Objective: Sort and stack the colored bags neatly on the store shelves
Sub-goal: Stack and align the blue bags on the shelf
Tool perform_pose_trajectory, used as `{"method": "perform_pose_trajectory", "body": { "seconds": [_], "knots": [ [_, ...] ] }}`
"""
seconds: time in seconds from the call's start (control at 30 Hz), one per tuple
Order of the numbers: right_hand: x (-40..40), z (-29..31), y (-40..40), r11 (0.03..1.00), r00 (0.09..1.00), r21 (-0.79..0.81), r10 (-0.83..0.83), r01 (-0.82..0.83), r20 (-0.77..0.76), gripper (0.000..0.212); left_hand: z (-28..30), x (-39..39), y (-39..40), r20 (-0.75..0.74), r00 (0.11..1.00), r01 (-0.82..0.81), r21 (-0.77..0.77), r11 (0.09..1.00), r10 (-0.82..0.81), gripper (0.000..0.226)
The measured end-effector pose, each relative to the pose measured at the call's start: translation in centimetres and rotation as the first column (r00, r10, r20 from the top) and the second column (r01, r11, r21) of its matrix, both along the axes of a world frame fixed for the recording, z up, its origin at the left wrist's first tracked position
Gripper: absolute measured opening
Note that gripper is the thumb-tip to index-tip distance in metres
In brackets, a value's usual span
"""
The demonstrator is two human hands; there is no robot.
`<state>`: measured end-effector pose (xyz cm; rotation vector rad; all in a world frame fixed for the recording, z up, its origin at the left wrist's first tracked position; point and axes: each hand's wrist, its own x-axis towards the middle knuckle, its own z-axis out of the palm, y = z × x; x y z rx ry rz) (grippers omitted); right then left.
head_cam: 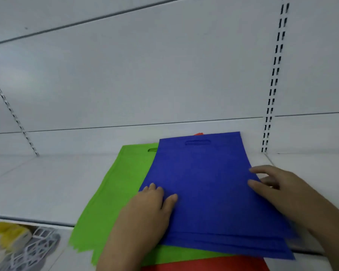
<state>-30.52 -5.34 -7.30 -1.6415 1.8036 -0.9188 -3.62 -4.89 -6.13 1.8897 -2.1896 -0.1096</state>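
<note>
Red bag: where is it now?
Head view: the red bag lies at the bottom of the pile on the shelf, under the green bags and blue bags.

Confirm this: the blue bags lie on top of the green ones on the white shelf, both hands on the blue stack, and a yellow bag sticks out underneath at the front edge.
Not quite. The bag sticking out underneath at the front is a red bag, not yellow, as the head view shows. The rest stands: blue bags over green bags on the shelf, left hand and right hand on blue.
</note>
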Motion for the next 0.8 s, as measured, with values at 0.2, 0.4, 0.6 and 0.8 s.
{"method": "perform_pose_trajectory", "body": {
  "seconds": [0.2, 0.4, 0.6, 0.8],
  "knots": [
    [-0.8, 0.2, 0.3, 0.999, 0.999, -0.043, -0.025, 0.024, -0.028, 0.027, 0.5, 0.4, 1.3, -0.249, 0.967, 0.028, -0.104, 0.994, -0.053, 0.054],
    [-0.9, 0.4, -0.3, 0.993, 0.997, -0.107, -0.058, 0.053, -0.046, 0.024, 0.2, 1.9, 0.4, -0.232, 0.972, -0.045, -0.083, 0.996, 0.024, 0.037],
    [-1.3, 0.9, -0.6, 0.976, 0.987, -0.193, -0.119, 0.098, -0.104, 0.026, 0.1, 0.3, 0.1, -0.204, 0.979, 0.003, -0.095, 0.995, -0.023, 0.037],
    [-0.5, 1.0, -0.6, 0.932, 0.960, -0.319, -0.232, 0.174, -0.154, 0.030, 0.2, -1.0, -0.3, -0.103, 0.994, 0.039, -0.086, 0.996, -0.048, 0.037]
  ]
}}
